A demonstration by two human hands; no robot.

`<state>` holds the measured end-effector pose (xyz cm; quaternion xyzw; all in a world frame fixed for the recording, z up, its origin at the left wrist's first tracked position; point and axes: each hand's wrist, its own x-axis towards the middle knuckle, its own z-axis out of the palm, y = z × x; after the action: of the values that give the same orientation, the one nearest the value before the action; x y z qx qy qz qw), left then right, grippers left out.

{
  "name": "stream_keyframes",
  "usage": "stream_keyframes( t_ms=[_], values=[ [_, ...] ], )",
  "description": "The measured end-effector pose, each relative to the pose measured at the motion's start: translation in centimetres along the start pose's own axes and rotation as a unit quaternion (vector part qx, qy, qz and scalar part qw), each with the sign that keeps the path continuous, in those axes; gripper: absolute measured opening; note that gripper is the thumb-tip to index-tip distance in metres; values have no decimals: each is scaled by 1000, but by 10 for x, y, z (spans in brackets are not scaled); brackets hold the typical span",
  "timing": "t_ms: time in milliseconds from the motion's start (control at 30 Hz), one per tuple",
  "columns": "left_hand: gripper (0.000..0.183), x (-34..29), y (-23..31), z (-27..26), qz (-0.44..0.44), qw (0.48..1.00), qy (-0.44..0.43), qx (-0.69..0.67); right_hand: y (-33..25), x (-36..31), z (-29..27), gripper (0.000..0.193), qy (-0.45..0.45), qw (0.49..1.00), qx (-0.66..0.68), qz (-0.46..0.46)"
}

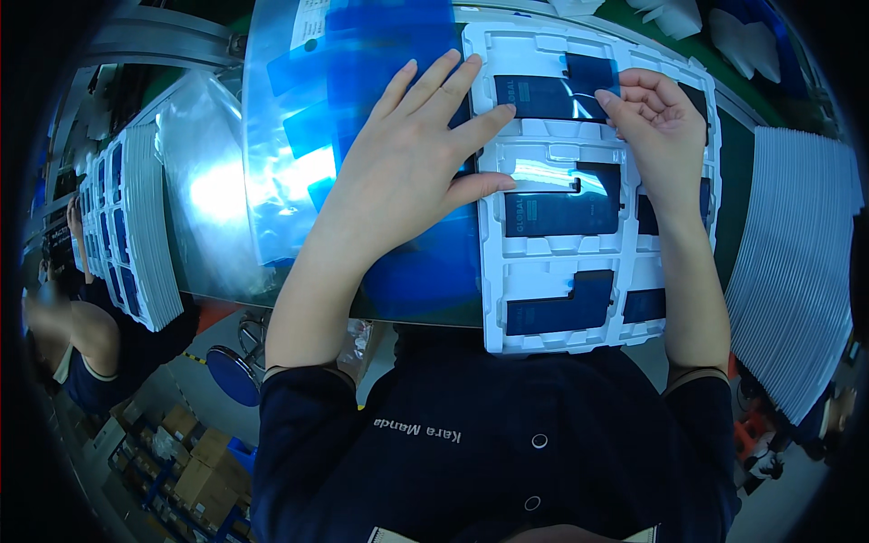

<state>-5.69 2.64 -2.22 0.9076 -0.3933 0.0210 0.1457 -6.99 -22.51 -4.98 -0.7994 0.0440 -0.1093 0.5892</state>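
A white moulded tray (493, 262) lies in front of me, with black L-shaped flat phone batteries in its pockets. My left hand (412, 149) is open, fingers spread across the tray's left edge. Its index fingertip touches the left end of the upper battery (539, 95), and its thumb tip is by the middle battery (593, 215). At the upper battery's right end, my right hand (656, 118) pinches what looks like glossy clear film (587, 105); the grip is partly hidden by the fingers. Below lies a lower battery (557, 315). My right forearm covers part of the right column.
Blue film sheets (389, 45) and clear plastic bags (213, 172) lie to the left. A tall stack of white trays (792, 262) stands at right; another loaded stack (149, 226) stands at far left beside a co-worker's arm (90, 335). A blue round stool (233, 376) is below.
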Motion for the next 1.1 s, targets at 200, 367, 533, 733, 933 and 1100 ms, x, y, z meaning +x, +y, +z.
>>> stream_keyframes(
  t_ms=[200,367,533,733,933,1100],
  values=[
    [57,-2,-1,-2,-4,1000,2,7,-10,-8,8,41,2,963,-239,-126],
    [74,-16,-28,-39,-78,995,10,64,-12,-6,7,46,42,930,-298,-213],
    [79,-29,-51,-32,-81,994,-5,76,-12,-8,8,45,21,940,-291,-176],
    [69,-23,-59,-38,-108,981,113,-117,-15,-12,10,42,25,932,-264,-247],
    [61,-15,-29,-47,-161,924,212,-274,-44,-53,43,64,-200,961,168,-90],
    [84,-12,-26,-52,-166,941,186,-230,-46,-57,37,64,-261,955,120,-73]
  ],
)
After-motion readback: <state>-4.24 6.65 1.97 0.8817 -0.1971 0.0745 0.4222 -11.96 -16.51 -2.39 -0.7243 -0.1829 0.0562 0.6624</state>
